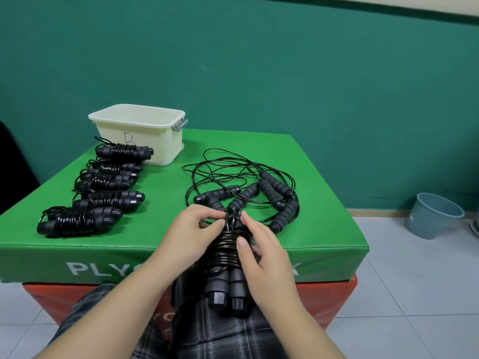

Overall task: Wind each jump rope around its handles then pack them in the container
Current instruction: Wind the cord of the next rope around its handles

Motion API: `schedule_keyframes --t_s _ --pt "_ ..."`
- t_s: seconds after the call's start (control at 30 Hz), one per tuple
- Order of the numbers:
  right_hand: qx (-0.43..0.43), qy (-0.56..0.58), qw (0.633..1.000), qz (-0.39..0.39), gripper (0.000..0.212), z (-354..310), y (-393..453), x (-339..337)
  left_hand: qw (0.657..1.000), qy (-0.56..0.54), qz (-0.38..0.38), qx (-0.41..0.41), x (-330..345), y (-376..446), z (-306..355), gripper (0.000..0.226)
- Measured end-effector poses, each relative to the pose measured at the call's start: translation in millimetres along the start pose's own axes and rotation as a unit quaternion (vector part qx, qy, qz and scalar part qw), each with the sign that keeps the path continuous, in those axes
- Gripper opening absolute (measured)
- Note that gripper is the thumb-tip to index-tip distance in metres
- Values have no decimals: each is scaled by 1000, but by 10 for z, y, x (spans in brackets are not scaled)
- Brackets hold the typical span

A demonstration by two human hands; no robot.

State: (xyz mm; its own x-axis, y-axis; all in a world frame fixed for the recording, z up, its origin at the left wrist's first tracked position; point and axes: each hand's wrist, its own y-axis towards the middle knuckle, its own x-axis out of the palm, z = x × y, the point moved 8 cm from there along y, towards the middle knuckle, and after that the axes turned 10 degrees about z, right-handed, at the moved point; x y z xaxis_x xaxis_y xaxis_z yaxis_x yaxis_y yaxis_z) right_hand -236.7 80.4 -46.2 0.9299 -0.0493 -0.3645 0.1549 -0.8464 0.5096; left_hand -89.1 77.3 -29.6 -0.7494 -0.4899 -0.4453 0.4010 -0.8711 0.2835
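While both forearms reach forward over the lap, the left hand [193, 225] pinches the cord at the far end of the jump rope [228, 270] and the right hand [261, 257] grips its coils, thumb on top. Handles lie side by side, long axis running away from the person, end caps toward the camera, at the near edge of the green tabletop [160, 224]. Readable: "PLY" on the tabletop's front, partly hidden; a handwritten mark on the cream container [141, 133].

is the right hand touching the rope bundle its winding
Touching. The head view shows the right hand gripping the half-wound rope bundle, thumb lying across the coils, fingers curled round its far side.
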Motion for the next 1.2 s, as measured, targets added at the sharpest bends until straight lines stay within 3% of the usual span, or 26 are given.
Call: schedule_keyframes --t_s 0.13,0.33,0.47,0.57,0.67,0.8,0.97,1.1,1.2 --pt "5 -3 1000 -11 43 13 14 -6 999 -6 -30 20 9 52 31 22" --pt "-17 -71 996 -58 63 -42 49 0 998 -31 -45 43 75 68 78 26" --pt "-16 -73 995 -63 52 -43 55 -28 995 8 -78 66 116 101 143 25" --pt "13 -3 999 -47 47 -32 30 -28 990 59 -96 82 111 123 177 22" --pt "42 65 997 -18 47 -39 26 7 992 55 -66 90 6 125 231 22" --pt "117 146 982 -17 63 -36 147 75 993 -37 -20 110 -231 116 365 14" --pt "79 117 987 -73 91 -190 271 193 988 -88 24 121 -332 88 376 10" --pt "61 84 994 -32 82 -183 228 237 987 16 24 158 -334 92 270 14" --pt "68 53 996 -15 77 -184 194 279 962 131 85 225 -376 65 314 25"
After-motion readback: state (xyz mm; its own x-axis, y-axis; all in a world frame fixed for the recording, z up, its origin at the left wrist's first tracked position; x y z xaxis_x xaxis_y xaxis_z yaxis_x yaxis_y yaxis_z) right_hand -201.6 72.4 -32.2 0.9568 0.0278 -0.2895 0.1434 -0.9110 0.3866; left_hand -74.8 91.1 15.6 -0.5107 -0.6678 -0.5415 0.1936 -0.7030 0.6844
